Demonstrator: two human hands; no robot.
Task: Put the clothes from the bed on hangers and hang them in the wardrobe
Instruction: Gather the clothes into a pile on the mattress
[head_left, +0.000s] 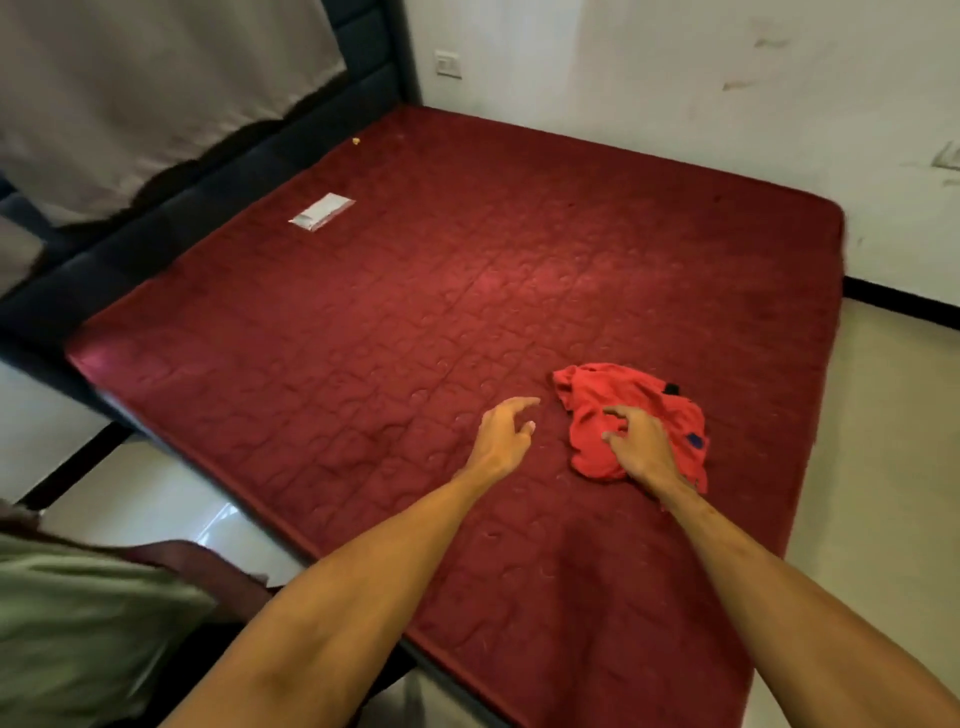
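Note:
A crumpled red garment (613, 395) lies on the dark red mattress (467, 291), toward its right side. My right hand (639, 444) hovers over the garment's near part, fingers spread and slightly bent, holding nothing. My left hand (506, 431) is stretched out just left of the garment, above the mattress, fingers relaxed and apart from the cloth. No hanger and no wardrobe are in view.
A small white packet (322, 212) lies near the mattress's far left edge. A dark headboard (156, 228) with pale cloth (130, 88) draped over it runs along the left. White walls close the far side. Shiny floor (883, 467) shows on both sides of the bed.

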